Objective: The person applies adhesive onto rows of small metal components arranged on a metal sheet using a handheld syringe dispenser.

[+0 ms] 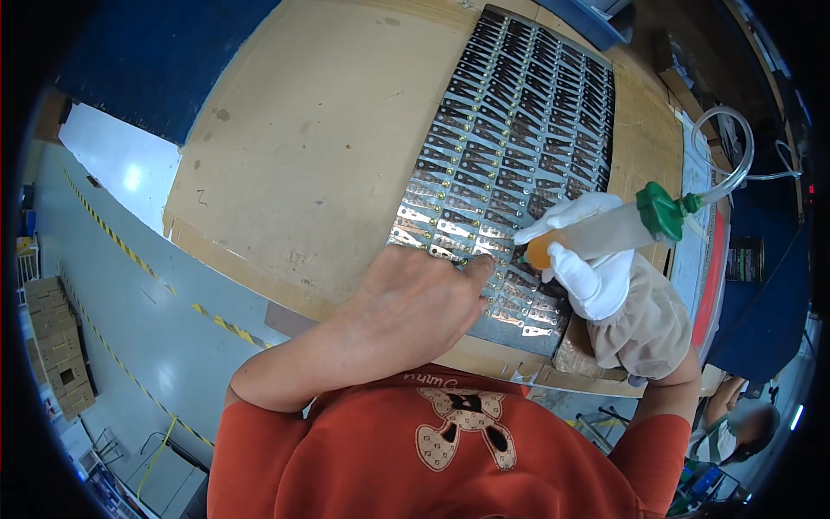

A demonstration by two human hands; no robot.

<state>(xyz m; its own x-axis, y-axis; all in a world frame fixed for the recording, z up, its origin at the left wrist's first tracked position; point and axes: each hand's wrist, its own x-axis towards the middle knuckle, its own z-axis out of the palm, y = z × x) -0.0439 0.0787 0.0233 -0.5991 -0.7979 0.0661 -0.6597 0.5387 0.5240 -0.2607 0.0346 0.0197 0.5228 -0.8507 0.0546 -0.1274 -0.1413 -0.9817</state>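
Observation:
My right hand [592,281], in a white glove and a beige sleeve cover, grips a dispensing syringe [596,235]. The syringe has a cloudy barrel, an orange front end and a green cap with a clear hose. Its tip points down-left at a tray [510,334] covered with rows of flat metal strips [488,164]. My bare left hand [415,298] rests over the tray's near left edge, fingers curled in. Its thumb side is by the strips near the syringe tip. Whatever those fingers may hold is hidden.
The tray lies on a cardboard-covered table [303,147]. A blue bin [596,22] stands at the far edge. The clear hose [748,147] loops away to the right. Stacked boxes [56,346] stand on the floor at left. Another person [735,432] is at lower right.

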